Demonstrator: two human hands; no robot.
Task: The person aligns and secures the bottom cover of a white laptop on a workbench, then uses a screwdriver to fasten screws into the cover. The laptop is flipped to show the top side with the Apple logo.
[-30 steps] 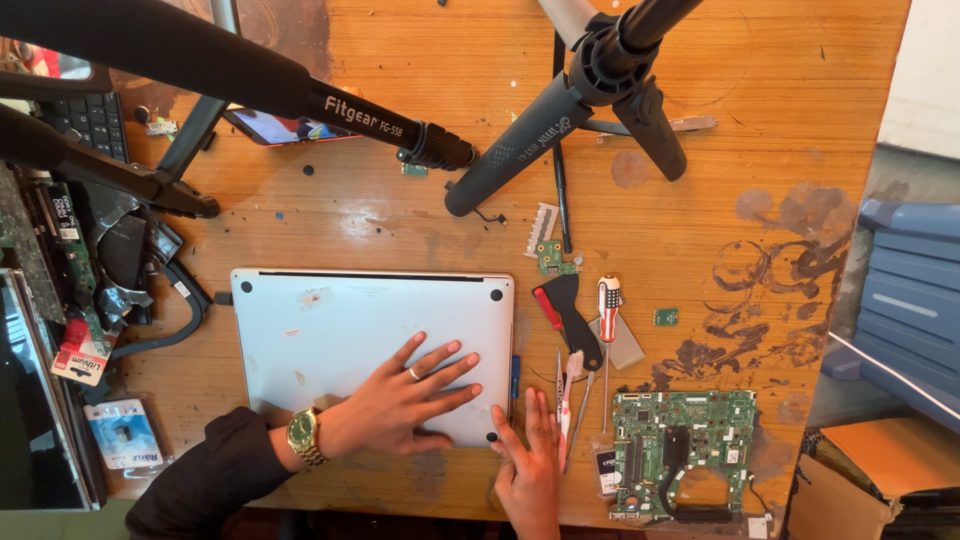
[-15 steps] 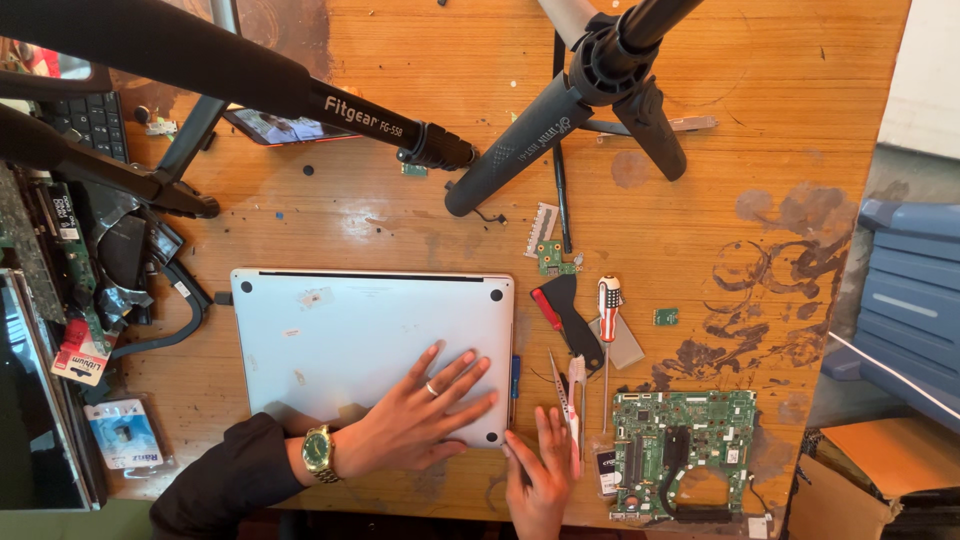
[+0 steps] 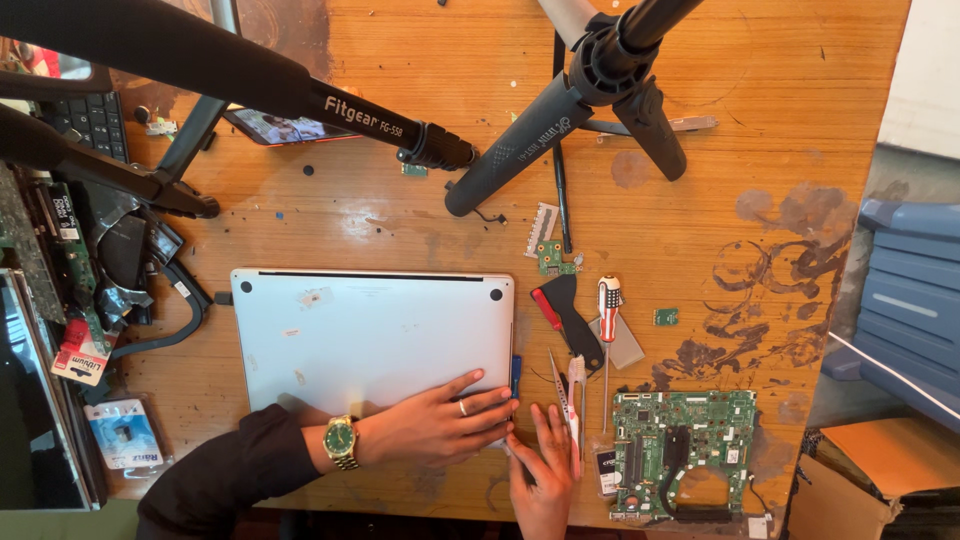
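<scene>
Pressing flat, my left hand (image 3: 440,425) lies palm down with fingers spread on the silver laptop (image 3: 370,335), covering its near right corner and gripping nothing. My right hand (image 3: 542,470) comes up from the table's near edge just beside that corner, fingers loosely extended toward the laptop's right edge, near a small blue tool (image 3: 516,375) that stands against that edge; I cannot tell whether it pinches anything.

Just right of this hand lie tweezers (image 3: 560,395), a red-and-white screwdriver (image 3: 606,310) and a black-and-red pry tool (image 3: 570,315), close together. A green circuit board (image 3: 685,450) sits at the near right corner of the wooden table (image 3: 780,130).

A cardboard box (image 3: 870,480) stands beyond the table's right edge; I cannot tell its contents.

Tripod legs (image 3: 520,150) cross the far half of the table. Along the left edge cables and parts (image 3: 110,260) crowd in. Bare wood lies between the laptop's far edge and the tripod, and along the right edge.
</scene>
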